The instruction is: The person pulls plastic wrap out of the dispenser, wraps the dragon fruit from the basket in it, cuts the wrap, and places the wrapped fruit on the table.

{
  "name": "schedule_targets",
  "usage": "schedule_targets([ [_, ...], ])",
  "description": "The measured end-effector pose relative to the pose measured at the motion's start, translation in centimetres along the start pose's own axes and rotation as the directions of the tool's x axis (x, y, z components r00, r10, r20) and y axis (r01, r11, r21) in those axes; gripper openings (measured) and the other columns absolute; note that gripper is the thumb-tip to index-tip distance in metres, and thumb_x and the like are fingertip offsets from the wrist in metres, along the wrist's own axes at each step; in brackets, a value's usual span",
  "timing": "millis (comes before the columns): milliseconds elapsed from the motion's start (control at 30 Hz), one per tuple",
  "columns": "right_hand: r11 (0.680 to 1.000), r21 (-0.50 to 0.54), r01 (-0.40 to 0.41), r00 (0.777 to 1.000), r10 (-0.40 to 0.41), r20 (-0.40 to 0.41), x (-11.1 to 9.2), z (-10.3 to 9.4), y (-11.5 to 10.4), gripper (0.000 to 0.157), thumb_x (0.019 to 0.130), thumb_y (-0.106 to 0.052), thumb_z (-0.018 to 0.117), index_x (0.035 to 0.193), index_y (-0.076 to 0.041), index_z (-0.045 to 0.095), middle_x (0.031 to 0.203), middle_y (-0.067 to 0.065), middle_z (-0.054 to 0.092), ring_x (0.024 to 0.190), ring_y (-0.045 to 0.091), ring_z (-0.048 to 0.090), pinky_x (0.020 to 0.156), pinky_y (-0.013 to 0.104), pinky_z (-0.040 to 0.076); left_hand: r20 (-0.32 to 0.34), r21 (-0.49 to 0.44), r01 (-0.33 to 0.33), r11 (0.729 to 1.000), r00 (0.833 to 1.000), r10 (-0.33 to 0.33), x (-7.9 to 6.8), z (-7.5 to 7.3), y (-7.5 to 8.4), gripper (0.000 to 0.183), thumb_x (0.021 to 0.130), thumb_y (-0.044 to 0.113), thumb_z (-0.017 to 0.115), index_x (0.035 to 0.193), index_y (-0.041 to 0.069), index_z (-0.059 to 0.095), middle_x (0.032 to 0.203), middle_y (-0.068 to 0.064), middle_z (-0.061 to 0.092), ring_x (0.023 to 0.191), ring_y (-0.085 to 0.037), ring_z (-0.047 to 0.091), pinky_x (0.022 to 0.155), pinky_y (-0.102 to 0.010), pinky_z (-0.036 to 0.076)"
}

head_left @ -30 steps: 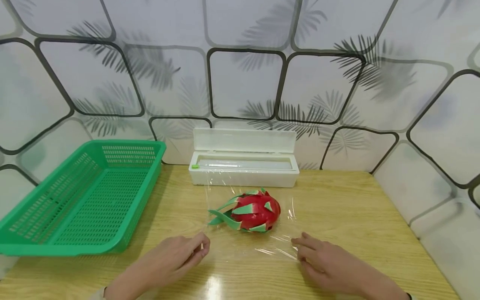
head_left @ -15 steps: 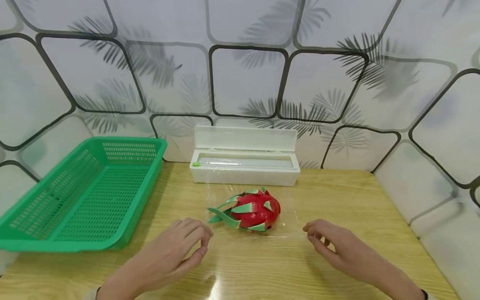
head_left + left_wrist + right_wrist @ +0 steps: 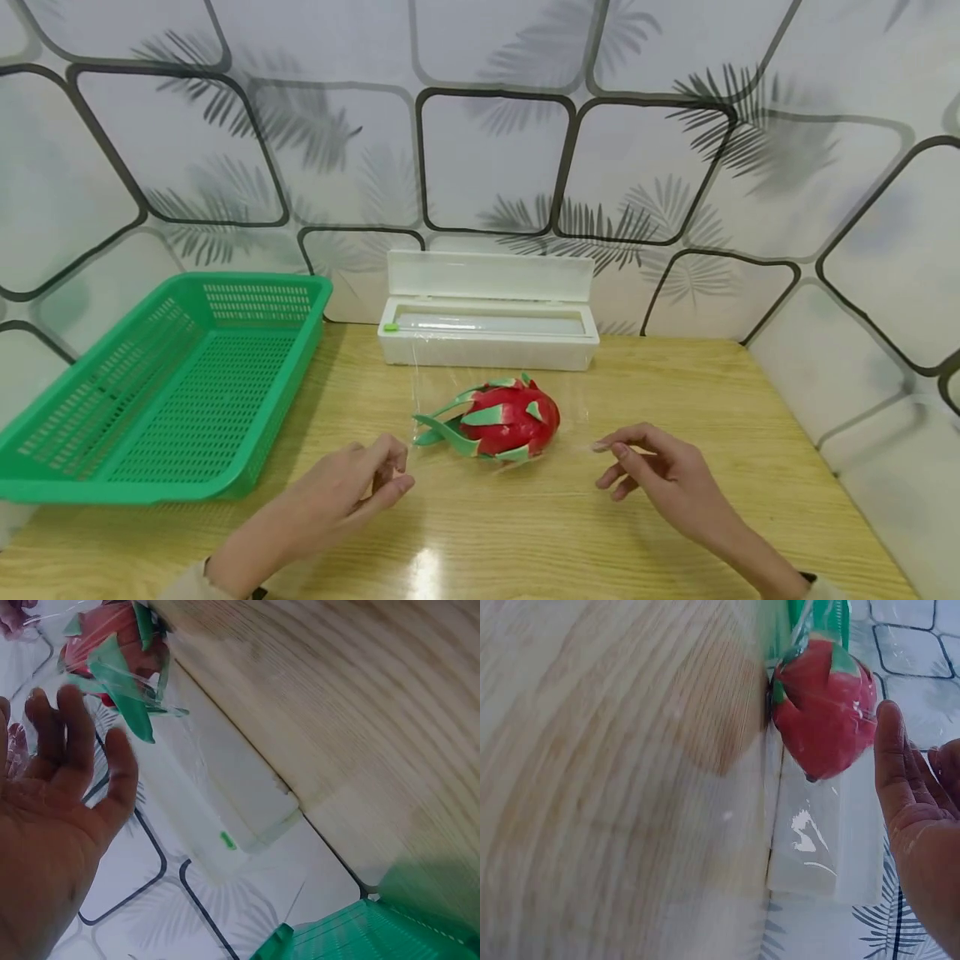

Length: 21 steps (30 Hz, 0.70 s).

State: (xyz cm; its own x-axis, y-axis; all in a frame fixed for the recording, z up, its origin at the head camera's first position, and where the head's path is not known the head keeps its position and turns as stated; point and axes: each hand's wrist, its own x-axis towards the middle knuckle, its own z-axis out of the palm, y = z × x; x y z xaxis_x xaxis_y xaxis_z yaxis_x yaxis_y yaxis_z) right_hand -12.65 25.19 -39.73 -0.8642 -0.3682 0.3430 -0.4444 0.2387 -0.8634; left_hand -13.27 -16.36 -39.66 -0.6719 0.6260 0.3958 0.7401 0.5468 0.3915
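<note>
A red dragon fruit (image 3: 510, 423) with green scales lies mid-table, its leafy end to the left. Clear cling film (image 3: 442, 382) runs from a white dispenser box (image 3: 487, 354) toward and over the fruit; its exact edges are hard to make out. My left hand (image 3: 341, 492) hovers left of the fruit, fingers loosely bent and thumb apart. To the fruit's right, my right hand (image 3: 667, 475) has its forefinger stretched toward the film, perhaps touching it, thumb separate. Both wrist views show the fruit (image 3: 112, 660) under shiny film, with the right-hand fingers (image 3: 890, 754) fairly straight.
A green slotted basket (image 3: 191, 408) stands on the left of the wooden table (image 3: 675, 392). The dispenser's lid (image 3: 491, 277) stands raised against the patterned wall covering, and a film roll (image 3: 487, 325) lies inside. A small green slider (image 3: 390, 327) sits at its left end.
My right hand has moved slightly up and right from the film's near corner, and its fingers have spread. The left thumb has parted from the fingers. The film's near edge lies closer to the fruit.
</note>
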Motion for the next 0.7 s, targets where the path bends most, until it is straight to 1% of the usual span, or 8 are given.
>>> schedule_targets([
  [67, 0.997, 0.075, -0.004, 1.0, 0.004, 0.01, 0.1, 0.1, 0.1, 0.023, 0.106, 0.005, 0.045, 0.121, 0.005, 0.062, 0.119, -0.006, 0.073, 0.082, 0.018, 0.077, 0.062, 0.04, 0.062, -0.049, 0.044, -0.04, 0.998, 0.998, 0.042, 0.1, 0.0, -0.2, 0.014, 0.102, 0.03, 0.064, 0.098, 0.024, 0.052, 0.078, 0.024, 0.047, 0.071, 0.006, 0.044, 0.069, -0.016, 0.04],
  [200, 0.988, 0.157, -0.002, 1.0, -0.002, 0.022, 0.3, 0.3, 0.2, 0.022, 0.106, 0.006, 0.042, 0.121, 0.007, 0.059, 0.13, -0.002, 0.07, 0.093, 0.019, 0.078, 0.069, 0.042, 0.063, -0.154, 0.066, -0.132, 0.989, 0.978, 0.141, 0.6, 0.1, -0.6, 0.021, 0.102, 0.037, 0.062, 0.094, 0.019, 0.055, 0.092, 0.015, 0.056, 0.085, -0.002, 0.058, 0.077, -0.018, 0.049],
  [267, 0.984, 0.175, 0.012, 1.0, -0.017, 0.025, 0.5, 0.4, 0.3, 0.022, 0.106, 0.007, 0.041, 0.12, 0.008, 0.057, 0.129, 0.0, 0.071, 0.095, 0.021, 0.078, 0.071, 0.043, 0.063, -0.174, 0.042, -0.14, 0.989, 0.974, 0.145, 0.8, -0.1, -0.7, 0.02, 0.102, 0.034, 0.062, 0.093, 0.019, 0.053, 0.108, 0.009, 0.061, 0.099, -0.009, 0.064, 0.083, -0.022, 0.053],
  [367, 0.983, 0.181, 0.03, 0.999, -0.034, 0.024, 0.6, 0.4, 0.3, 0.019, 0.106, 0.008, 0.04, 0.118, 0.01, 0.055, 0.118, 0.006, 0.074, 0.094, 0.021, 0.078, 0.071, 0.043, 0.063, -0.16, -0.028, -0.131, 0.991, 0.979, 0.125, 1.1, -0.3, -0.7, 0.017, 0.101, 0.02, 0.066, 0.095, 0.019, 0.051, 0.124, 0.003, 0.065, 0.112, -0.016, 0.067, 0.088, -0.026, 0.055],
  [433, 0.985, 0.163, 0.052, 0.998, -0.056, 0.02, 0.7, 0.4, 0.4, 0.018, 0.105, 0.009, 0.042, 0.117, 0.011, 0.054, 0.11, 0.007, 0.075, 0.095, 0.019, 0.077, 0.071, 0.043, 0.063, -0.139, -0.075, -0.131, 0.989, 0.983, 0.12, 1.2, -0.3, -0.6, 0.017, 0.099, 0.011, 0.067, 0.098, 0.018, 0.051, 0.12, 0.003, 0.069, 0.107, -0.013, 0.069, 0.086, -0.025, 0.056],
  [533, 0.989, 0.134, 0.065, 0.997, -0.068, 0.02, 0.7, 0.4, 0.5, 0.017, 0.101, 0.011, 0.05, 0.117, 0.01, 0.056, 0.106, 0.007, 0.074, 0.098, 0.016, 0.077, 0.074, 0.039, 0.063, -0.111, -0.12, -0.121, 0.985, 0.988, 0.108, 1.2, -0.3, -0.6, 0.017, 0.098, 0.004, 0.065, 0.102, 0.015, 0.052, 0.103, 0.005, 0.073, 0.093, -0.007, 0.072, 0.078, -0.022, 0.057],
  [600, 0.99, 0.123, 0.064, 0.997, -0.068, 0.028, 0.6, 0.2, 0.6, 0.02, 0.096, 0.013, 0.057, 0.116, 0.009, 0.058, 0.106, 0.007, 0.074, 0.099, 0.015, 0.076, 0.075, 0.038, 0.063, -0.089, -0.127, -0.101, 0.987, 0.992, 0.09, 1.1, -0.3, -0.6, 0.017, 0.099, 0.001, 0.063, 0.102, 0.013, 0.052, 0.095, 0.006, 0.074, 0.086, -0.004, 0.071, 0.073, -0.019, 0.057],
  [700, 0.998, 0.034, 0.051, 0.998, -0.052, 0.036, 0.3, 0.0, 0.5, 0.018, 0.093, 0.011, 0.065, 0.108, 0.002, 0.064, 0.1, 0.005, 0.076, 0.091, 0.012, 0.077, 0.072, 0.034, 0.063, -0.062, -0.12, -0.09, 0.989, 0.995, 0.083, 0.8, -0.3, -0.6, 0.017, 0.098, 0.001, 0.063, 0.1, 0.012, 0.05, 0.092, 0.003, 0.077, 0.084, -0.003, 0.072, 0.069, -0.017, 0.057],
])
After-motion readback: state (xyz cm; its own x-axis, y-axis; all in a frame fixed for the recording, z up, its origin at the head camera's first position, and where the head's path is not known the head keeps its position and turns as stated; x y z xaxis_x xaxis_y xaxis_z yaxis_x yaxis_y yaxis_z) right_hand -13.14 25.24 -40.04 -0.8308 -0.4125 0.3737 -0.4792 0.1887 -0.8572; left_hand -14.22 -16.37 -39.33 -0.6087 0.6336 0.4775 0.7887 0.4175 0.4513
